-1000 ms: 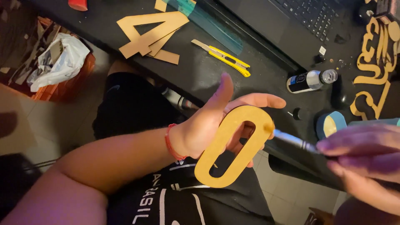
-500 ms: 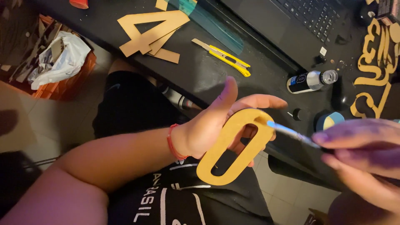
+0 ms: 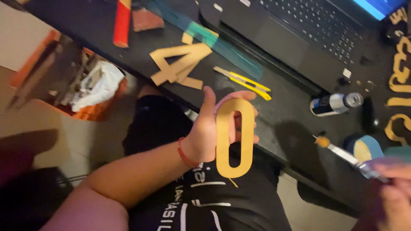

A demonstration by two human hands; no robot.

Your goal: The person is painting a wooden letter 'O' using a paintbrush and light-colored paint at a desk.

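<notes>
Mid-job, left hand clamps a tan cardboard zero at frame ctr, while right hand, lower right, pinches a gold-tipped brush clear of it, likely btwn paint strokes.

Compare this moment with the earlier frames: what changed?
The right hand drew its paintbrush away from the gold zero cutout, and the left hand turned the cutout from tilted to upright. Both grips are unchanged; the yellow utility knife stays on the desk.

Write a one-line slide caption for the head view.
Left hand holds a gold zero-shaped cutout upright while the right hand holds a small paintbrush off it.
</notes>
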